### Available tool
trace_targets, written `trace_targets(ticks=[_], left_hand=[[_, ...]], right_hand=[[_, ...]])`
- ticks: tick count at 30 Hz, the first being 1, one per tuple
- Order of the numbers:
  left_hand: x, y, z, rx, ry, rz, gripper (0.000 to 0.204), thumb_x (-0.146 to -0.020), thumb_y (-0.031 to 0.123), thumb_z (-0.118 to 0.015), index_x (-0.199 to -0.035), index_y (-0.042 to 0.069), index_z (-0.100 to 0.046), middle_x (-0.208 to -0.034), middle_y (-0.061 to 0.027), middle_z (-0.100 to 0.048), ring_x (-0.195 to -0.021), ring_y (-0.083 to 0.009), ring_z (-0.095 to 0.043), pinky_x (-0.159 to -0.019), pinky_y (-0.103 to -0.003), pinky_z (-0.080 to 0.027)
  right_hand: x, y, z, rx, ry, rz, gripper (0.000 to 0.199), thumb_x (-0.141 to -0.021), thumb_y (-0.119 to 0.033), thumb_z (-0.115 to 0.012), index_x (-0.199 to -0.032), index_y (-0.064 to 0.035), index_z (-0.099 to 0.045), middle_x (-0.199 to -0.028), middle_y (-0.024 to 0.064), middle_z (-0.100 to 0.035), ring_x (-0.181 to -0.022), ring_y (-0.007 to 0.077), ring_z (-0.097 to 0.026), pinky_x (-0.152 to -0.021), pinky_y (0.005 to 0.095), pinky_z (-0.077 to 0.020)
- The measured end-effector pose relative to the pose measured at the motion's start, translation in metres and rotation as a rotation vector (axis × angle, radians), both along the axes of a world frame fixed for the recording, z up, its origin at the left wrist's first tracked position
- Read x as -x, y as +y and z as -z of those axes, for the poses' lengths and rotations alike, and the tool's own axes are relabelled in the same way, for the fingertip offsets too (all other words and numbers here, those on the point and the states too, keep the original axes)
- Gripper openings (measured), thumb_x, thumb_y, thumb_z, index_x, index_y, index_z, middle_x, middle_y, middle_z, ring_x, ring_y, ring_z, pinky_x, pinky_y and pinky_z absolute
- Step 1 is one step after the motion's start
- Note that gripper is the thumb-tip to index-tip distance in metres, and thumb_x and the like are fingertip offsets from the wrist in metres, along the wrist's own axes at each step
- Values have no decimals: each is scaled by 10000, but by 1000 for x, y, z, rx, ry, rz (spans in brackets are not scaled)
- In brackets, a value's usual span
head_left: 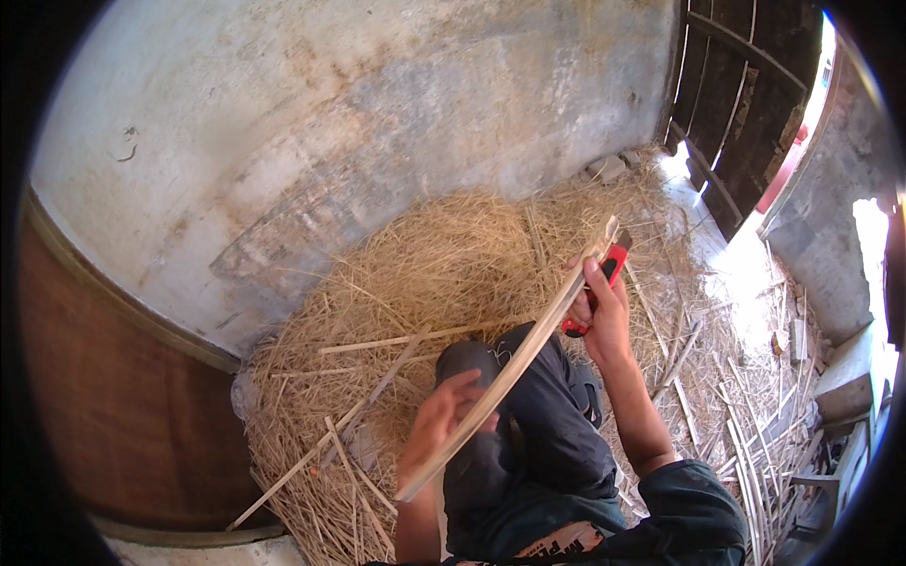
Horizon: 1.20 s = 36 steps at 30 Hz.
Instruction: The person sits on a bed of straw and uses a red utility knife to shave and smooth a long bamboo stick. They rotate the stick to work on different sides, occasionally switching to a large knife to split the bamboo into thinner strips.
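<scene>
My right hand point(606, 307) grips a red-and-black utility knife point(615, 261) together with the upper part of a long pale strip of split bamboo or wood point(514, 373). The thumb presses on the strip near its frayed upper end. From there the strip slants down to the left, across my dark trousers point(557, 424). Beside its lower half is my left hand point(442, 413), fingers stretched out and a little blurred. Part of that hand lies behind the strip, and I cannot tell whether it touches it.
Straw-like shavings point(453, 250) heap up in front of my knees. Loose strips point(377, 401) lie to the left, more sticks point(746, 453) to the right. A stained wall point(396, 113) rises ahead, a plank door point(741, 85) stands far right, and a brown panel point(123, 396) is at left.
</scene>
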<state>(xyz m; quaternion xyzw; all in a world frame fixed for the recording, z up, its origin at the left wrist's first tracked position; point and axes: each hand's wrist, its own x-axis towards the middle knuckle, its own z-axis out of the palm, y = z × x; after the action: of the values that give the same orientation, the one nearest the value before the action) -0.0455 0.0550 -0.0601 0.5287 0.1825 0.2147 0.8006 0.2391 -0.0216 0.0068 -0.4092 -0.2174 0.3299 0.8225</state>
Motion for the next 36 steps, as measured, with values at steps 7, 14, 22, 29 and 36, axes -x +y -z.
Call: trace_targets(ticks=[7, 14, 22, 29, 36], left_hand=[[18, -4, -49, 55, 65, 558, 777, -1103, 596, -373, -1562, -31, -394, -1031, -66, -616, -718, -98, -587, -631, -234, -501], [-9, -29, -55, -111, 168, 29, 622, -1128, 556, -368, -1244, -18, -579, -806, 50, -399, -608, -17, -332, -509, -201, -280], [-35, -42, -70, -370, 227, -247, 517, -1152, 490, -351, -1085, 38, -592, -734, 49, -439, -619, -36, -373, -550, -211, -305], [-45, -50, -78, -635, 352, -381, 428, -1147, 389, -423, -1003, 17, -579, -698, -43, -537, -637, -143, -529, -593, -314, -423], [-50, -59, -81, -874, 556, -472, 322, -1128, 307, -483, -1049, 18, -601, -758, -256, -656, -732, -490, -666, -603, -519, -496]], right_hand=[[-22, 1, -12, 59, -144, 3, 382, -1111, -349, -556, -1251, -5, -644, -682, -68, -472, -512, 18, -302, -493, 229, -218], [-10, -3, -22, 169, -590, 48, 507, -1073, -418, -491, -1340, 3, -583, -843, 2, -592, -602, 51, -408, -563, 238, -342], [28, -27, -7, 110, -1329, 85, 304, -914, -268, -792, -1123, -65, -705, -883, 80, -672, -695, 242, -681, -603, 366, -537], [34, -29, -20, 79, -1492, 136, 328, -858, -260, -836, -1118, -87, -737, -835, 40, -668, -643, 221, -682, -540, 347, -538], [36, -33, -26, 114, -1587, 171, 307, -864, -276, -830, -1102, -101, -748, -794, 25, -641, -603, 205, -667, -517, 346, -528]])
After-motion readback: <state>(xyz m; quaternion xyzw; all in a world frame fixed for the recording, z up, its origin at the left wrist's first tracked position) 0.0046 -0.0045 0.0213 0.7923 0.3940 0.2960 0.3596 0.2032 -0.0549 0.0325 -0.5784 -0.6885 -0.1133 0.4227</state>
